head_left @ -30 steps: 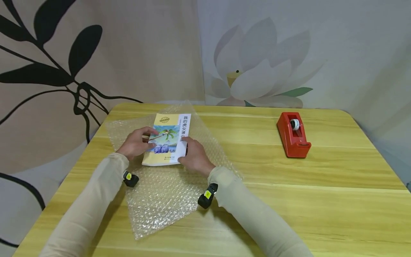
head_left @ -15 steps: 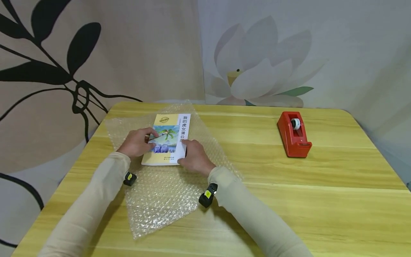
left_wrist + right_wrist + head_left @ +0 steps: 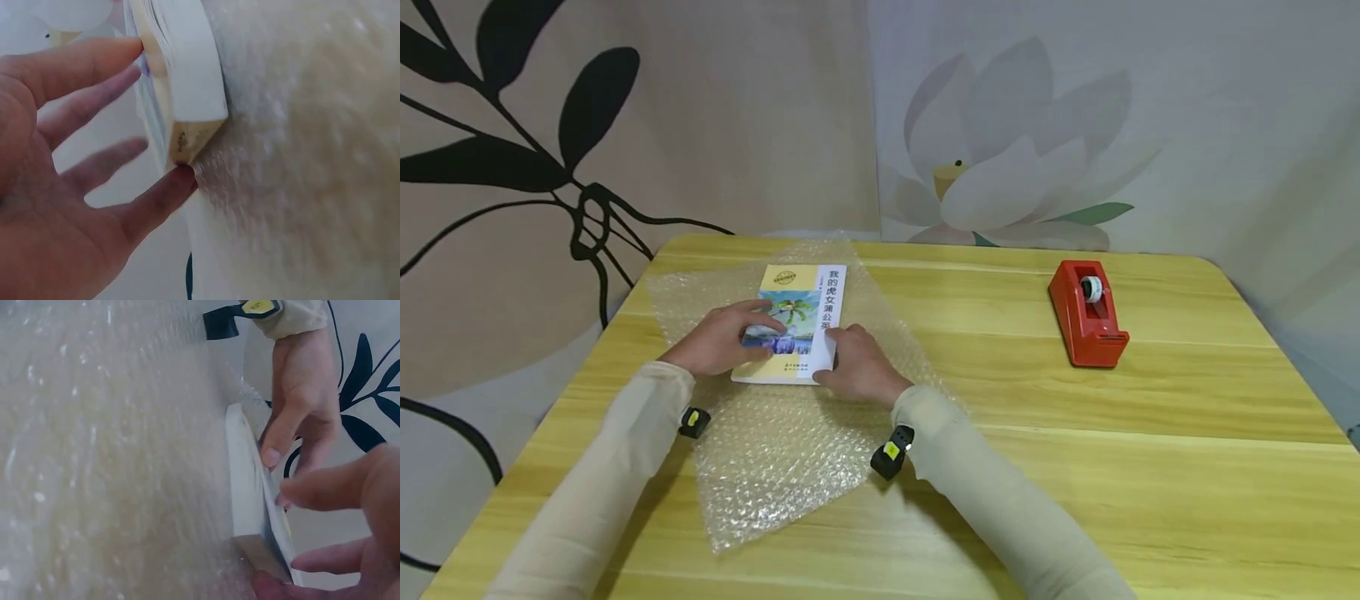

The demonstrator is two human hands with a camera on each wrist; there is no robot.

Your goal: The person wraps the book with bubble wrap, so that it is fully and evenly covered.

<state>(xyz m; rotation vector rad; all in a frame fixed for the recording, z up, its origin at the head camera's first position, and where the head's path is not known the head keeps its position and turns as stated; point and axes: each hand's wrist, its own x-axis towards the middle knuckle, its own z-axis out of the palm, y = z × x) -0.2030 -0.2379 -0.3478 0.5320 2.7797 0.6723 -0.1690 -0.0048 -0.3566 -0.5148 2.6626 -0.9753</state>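
Note:
A paperback book (image 3: 793,310) with a palm tree on its yellow and white cover lies on clear bubble wrap (image 3: 782,467). Over the cover's left part spreads my left hand (image 3: 721,340), its fingers extended. In the left wrist view the thumb tip is at the cover's edge and another finger reaches a corner of the page block (image 3: 199,75). My right hand (image 3: 861,367) grips the book's lower right edge, thumb on the cover. From the right wrist, the book (image 3: 247,500) shows edge-on, with several right fingertips at its near corner.
A red tape dispenser (image 3: 1088,321) with a white roll stands at the right on the wooden table (image 3: 1150,500). The wrap's near corner points toward me. Behind the table hangs a backdrop (image 3: 760,125) with printed leaves and a lotus.
My left hand has slid right and slightly down across the cover, its fingers straighter than before. The right hand keeps its place at the book's edge; the book has hardly moved.

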